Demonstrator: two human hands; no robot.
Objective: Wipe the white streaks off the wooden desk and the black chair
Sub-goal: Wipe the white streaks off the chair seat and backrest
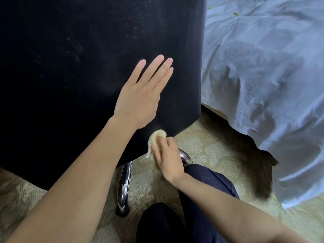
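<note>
Against the matte black chair (78, 67) back, left hand (138, 102) lies flat, fingers (154, 71) straight; right hand (168, 160) pinches crumpled cream cloth (155, 137).

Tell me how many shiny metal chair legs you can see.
2. One chrome leg stands under the black chair's lower edge; a second leg curves out behind the right hand holding the cloth. Others may be hidden.

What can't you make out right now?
Head view:
The wooden desk: out of frame.
The black chair: top and left cut off by frame edges.
Patch under the left hand: hidden by the palm.
Spot under the cloth: covered by it and the right hand.
The faint pale marks: too dim to tell streak from sheen.
</note>
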